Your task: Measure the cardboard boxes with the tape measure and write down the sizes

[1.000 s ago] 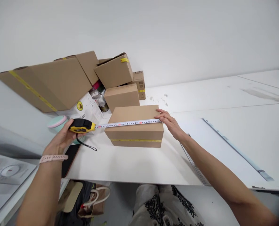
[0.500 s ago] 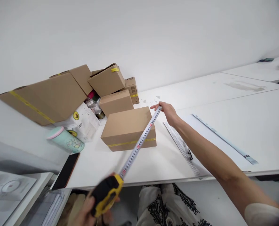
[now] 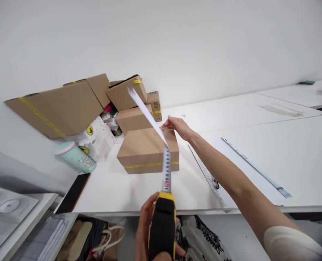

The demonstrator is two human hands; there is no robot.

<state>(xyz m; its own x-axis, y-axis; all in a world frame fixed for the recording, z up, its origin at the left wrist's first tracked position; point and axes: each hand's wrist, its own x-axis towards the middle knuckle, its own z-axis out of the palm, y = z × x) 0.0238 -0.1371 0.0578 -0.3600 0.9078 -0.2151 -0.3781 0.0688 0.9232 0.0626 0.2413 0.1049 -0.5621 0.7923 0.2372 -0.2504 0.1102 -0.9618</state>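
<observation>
My left hand (image 3: 144,224) is closed around a yellow-and-black tape measure (image 3: 162,226) at the front of the table. Its white blade (image 3: 166,168) is drawn out upward, bends sharply over the box, and points up and left with its blurred tip in the air. Below the blade sits a closed cardboard box (image 3: 144,145) with a strip of yellow tape along its front. At that box's back right corner is my right hand (image 3: 178,125), fingers stretched and loosely bent, nothing visible in them. Whether the fingertips touch the box I cannot tell.
Several cardboard boxes (image 3: 65,107) lean or stand at the back left. A mint tumbler (image 3: 78,157) lies tilted by a white avocado-print box (image 3: 101,139). Right of my box are a spiral notebook (image 3: 204,170) and a pale blue strip (image 3: 255,166).
My right hand has let go of the blade's end, which now sticks up and left. My left hand has moved right with the tape measure. The box stays in place.
</observation>
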